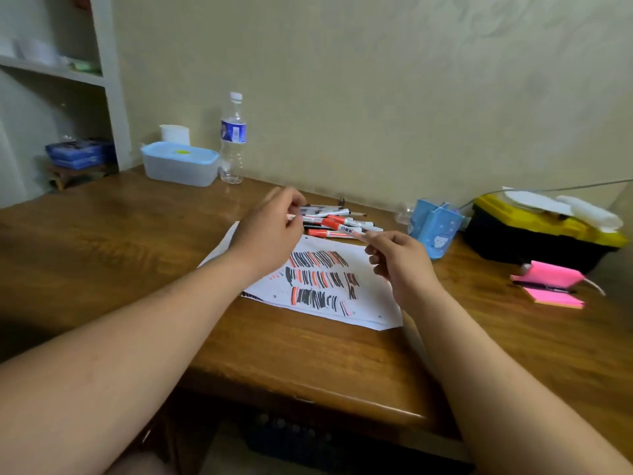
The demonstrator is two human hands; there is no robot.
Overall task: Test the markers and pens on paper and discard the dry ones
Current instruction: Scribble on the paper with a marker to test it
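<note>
Head view. A marker (pixel 347 230) with a white labelled barrel and a red section is held in the air above the far edge of the paper (pixel 371 308), in front of the loose pile of markers (pixel 329 211). Its long axis runs left to right and dips slightly towards the right. The grip of the right hand (pixel 399 258) is thumb and forefinger pressed on the marker's right end. The left hand (pixel 270 231) has its fingers curled over the left end, of which only a small white-and-red tip shows. Which end carries the cap cannot be told, and the held barrel partly merges with the pile behind it. The paper lies on the table (pixel 102 241), covered in rows of black and red strokes, and the left forearm hides its near left part. A blue pen holder (pixel 435 231) stands to the right. A pink pad of sticky notes (pixel 551 296) carries a dark pen (pixel 544 287). A water bottle (pixel 233 138) stands by the wall.
</note>
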